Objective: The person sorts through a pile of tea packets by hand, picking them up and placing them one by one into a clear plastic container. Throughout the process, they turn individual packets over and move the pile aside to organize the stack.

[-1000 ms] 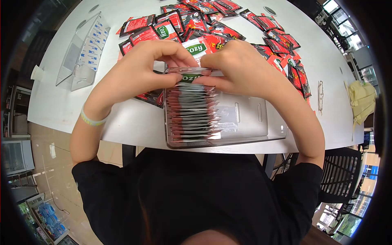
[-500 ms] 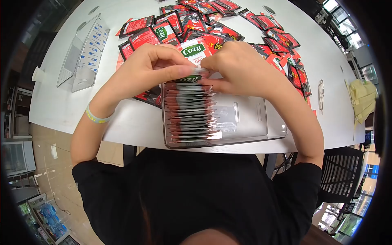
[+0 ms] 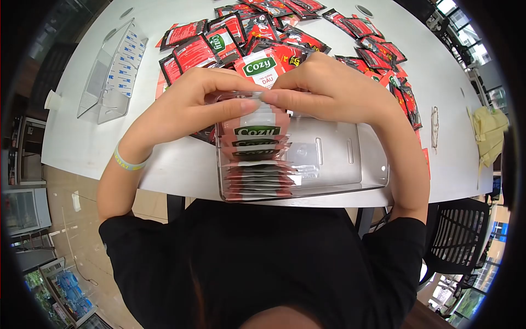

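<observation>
- Clear plastic bin [image 3: 337, 164]: red-and-white sachets [image 3: 257, 181] line its left side; its slotted floor shows on the right.
- Beyond the bin, many red-and-black foil packets [image 3: 194, 53] lie loose.
- Left hand [image 3: 216, 104] and right hand [image 3: 334, 98] narrow against the row's far end; I cannot tell what they grip.
- The bin's near rim nears the white worktop's [image 3: 452, 109] edge; room opens rightward.

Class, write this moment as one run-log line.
left hand: at far end of packet row | right hand: same | clear bin: holds row | loose packets: scattered beyond
</observation>
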Demonstrator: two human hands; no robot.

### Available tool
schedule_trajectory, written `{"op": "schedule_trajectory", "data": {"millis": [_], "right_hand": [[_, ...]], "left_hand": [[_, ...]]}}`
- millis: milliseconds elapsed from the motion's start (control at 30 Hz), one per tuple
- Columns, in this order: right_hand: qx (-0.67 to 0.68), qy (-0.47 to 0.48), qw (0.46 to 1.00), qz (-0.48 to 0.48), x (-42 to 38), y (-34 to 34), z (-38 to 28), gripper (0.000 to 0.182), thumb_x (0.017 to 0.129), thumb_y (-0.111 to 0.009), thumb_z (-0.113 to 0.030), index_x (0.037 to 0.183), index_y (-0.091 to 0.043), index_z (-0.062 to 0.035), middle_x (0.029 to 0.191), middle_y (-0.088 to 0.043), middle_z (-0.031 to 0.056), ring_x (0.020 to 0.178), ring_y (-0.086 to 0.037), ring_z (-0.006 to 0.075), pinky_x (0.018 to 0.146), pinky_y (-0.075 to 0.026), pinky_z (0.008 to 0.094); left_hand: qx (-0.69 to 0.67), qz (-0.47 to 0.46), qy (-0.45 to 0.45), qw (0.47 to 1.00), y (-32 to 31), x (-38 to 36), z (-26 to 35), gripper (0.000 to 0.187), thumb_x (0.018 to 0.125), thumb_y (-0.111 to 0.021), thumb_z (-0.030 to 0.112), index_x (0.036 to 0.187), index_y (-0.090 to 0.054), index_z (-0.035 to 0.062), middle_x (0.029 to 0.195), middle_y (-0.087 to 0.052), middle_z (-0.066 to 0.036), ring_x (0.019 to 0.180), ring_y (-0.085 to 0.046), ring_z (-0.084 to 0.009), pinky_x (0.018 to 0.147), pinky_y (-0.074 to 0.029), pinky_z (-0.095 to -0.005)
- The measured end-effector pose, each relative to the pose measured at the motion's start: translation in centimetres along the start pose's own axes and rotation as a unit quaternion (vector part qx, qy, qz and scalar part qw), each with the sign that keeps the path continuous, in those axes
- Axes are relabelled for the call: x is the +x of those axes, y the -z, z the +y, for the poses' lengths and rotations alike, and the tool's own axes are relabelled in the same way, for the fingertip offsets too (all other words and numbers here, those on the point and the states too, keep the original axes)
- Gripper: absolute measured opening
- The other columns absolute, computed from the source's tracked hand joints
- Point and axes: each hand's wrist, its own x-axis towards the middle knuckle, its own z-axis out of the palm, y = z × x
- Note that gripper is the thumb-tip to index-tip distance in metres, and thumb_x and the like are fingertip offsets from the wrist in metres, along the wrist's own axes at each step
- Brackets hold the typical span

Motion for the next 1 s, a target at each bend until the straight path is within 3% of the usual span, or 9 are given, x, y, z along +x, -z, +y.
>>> {"op": "schedule_trajectory", "data": {"millis": [300,367,400,500,600,733,833,900,1000], "right_hand": [[-0.096,0.027,0.994,0.039,0.1,-0.5,0.5,0.039,0.096,-0.054,-0.031,0.085,-0.07,0.0019,0.058,-0.058,0.0135,0.054,-0.057,0.0251,0.055,-0.044,0.0353],[-0.093,0.094,0.983,0.126,-0.1,-0.8,0.5,0.045,0.09,-0.062,-0.037,0.11,-0.067,0.0033,0.083,-0.067,0.0189,0.071,-0.065,0.0313,0.065,-0.049,0.037],[-0.092,0.094,0.983,0.125,-0.3,-0.9,0.0,0.045,0.09,-0.062,-0.037,0.11,-0.067,0.0033,0.083,-0.067,0.0189,0.071,-0.065,0.0313,0.065,-0.049,0.037],[-0.104,0.117,0.986,0.056,-0.7,-1.5,-1.2,0.082,0.079,-0.073,-0.045,0.141,-0.045,0.0003,0.109,-0.065,0.0214,0.087,-0.066,0.0344,0.075,-0.051,0.04],[-0.101,-0.02,0.994,-0.022,-0.7,-1.1,-3.1,0.081,0.08,-0.073,-0.044,0.142,-0.045,-0.0011,0.108,-0.065,0.0211,0.093,-0.065,0.0355,0.079,-0.051,0.0388],[-0.141,-0.025,0.99,0.008,-0.7,-1.8,-2.7,0.075,0.082,-0.071,-0.042,0.14,-0.046,-0.0018,0.109,-0.064,0.0203,0.096,-0.064,0.0356,0.08,-0.051,0.0374],[-0.206,0.087,0.968,0.115,-1.6,-2.5,-2.3,0.068,0.083,-0.072,-0.037,0.137,-0.051,-0.0025,0.11,-0.063,0.0174,0.095,-0.063,0.0333,0.08,-0.05,0.0381],[-0.224,0.154,0.941,0.202,-2.7,-3.0,-3.4,0.064,0.078,-0.075,-0.033,0.132,-0.057,-0.0039,0.112,-0.063,0.0136,0.096,-0.061,0.0315,0.081,-0.05,0.0405],[-0.238,0.186,0.936,0.178,-5.7,-3.9,-5.8,0.053,0.072,-0.077,-0.035,0.114,-0.069,-0.0027,0.104,-0.062,0.0133,0.086,-0.059,0.0263,0.073,-0.047,0.0397]], "left_hand": [[0.02,-0.004,-0.08,0.997,0.5,0.5,-1.5,0.026,0.097,-0.061,0.018,0.107,-0.067,-0.005,0.082,-0.063,-0.002,0.072,-0.052,-0.0052,0.062,-0.042,-0.0212],[0.0,-0.009,-0.054,0.999,0.4,0.4,-1.1,0.026,0.096,-0.061,0.018,0.107,-0.067,-0.0046,0.082,-0.062,-0.001,0.072,-0.051,-0.005,0.062,-0.041,-0.0212],[-0.011,0.001,-0.039,0.999,0.1,0.3,-1.0,0.026,0.096,-0.061,0.019,0.106,-0.068,-0.0041,0.081,-0.061,0.0,0.071,-0.051,-0.0048,0.061,-0.041,-0.0213],[-0.024,0.007,-0.022,0.999,0.1,0.1,-1.2,0.025,0.096,-0.062,0.02,0.104,-0.069,-0.003,0.078,-0.059,0.001,0.068,-0.049,-0.004,0.059,-0.039,-0.0212],[0.008,0.006,-0.014,1.0,0.5,0.4,-2.0,0.024,0.095,-0.064,0.021,0.101,-0.07,-0.0015,0.074,-0.057,0.003,0.065,-0.047,-0.0027,0.057,-0.038,-0.0207],[-0.019,0.013,-0.016,1.0,0.2,0.3,-1.6,0.025,0.095,-0.064,0.023,0.099,-0.07,-0.001,0.073,-0.057,0.003,0.065,-0.047,-0.0023,0.056,-0.038,-0.0209],[-0.018,0.024,-0.021,0.999,0.1,0.2,-1.6,0.028,0.097,-0.062,0.026,0.098,-0.07,-0.0013,0.072,-0.055,0.003,0.067,-0.047,-0.0026,0.057,-0.038,-0.0212],[0.005,0.015,-0.108,0.994,0.2,0.5,-2.5,0.033,0.099,-0.059,0.03,0.095,-0.069,-0.0017,0.073,-0.055,0.003,0.068,-0.046,-0.0033,0.059,-0.038,-0.0216],[0.041,0.015,-0.116,0.992,0.6,0.9,-3.3,0.042,0.1,-0.056,0.037,0.087,-0.066,-0.0016,0.071,-0.052,0.001,0.068,-0.046,-0.0041,0.06,-0.038,-0.0226]]}}
